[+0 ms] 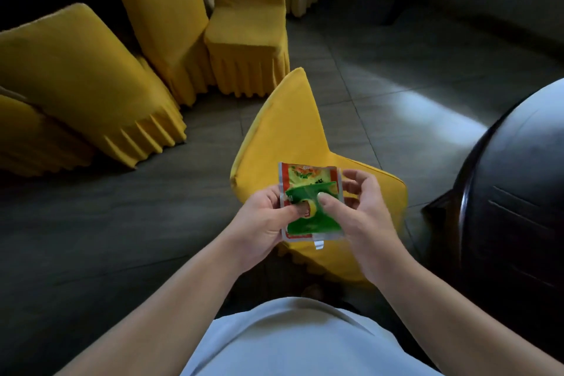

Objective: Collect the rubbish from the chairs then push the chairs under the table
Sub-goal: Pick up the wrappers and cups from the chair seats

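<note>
Dim tiled hall with yellow-covered chairs [247, 36] scattered clear of the dark tabletop [518, 192]: wrappers [311, 207] off the nearest chair [293, 119], pinched between left hand [259, 223] and right hand [366, 210], chairs not yet pushed in.

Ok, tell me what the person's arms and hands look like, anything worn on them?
Both forearms are bare up to the frame's edge, with no sleeves visible. The left hand and right hand show no gloves, rings, watch or bracelets. A pale, whitish shirt covers the torso.
</note>
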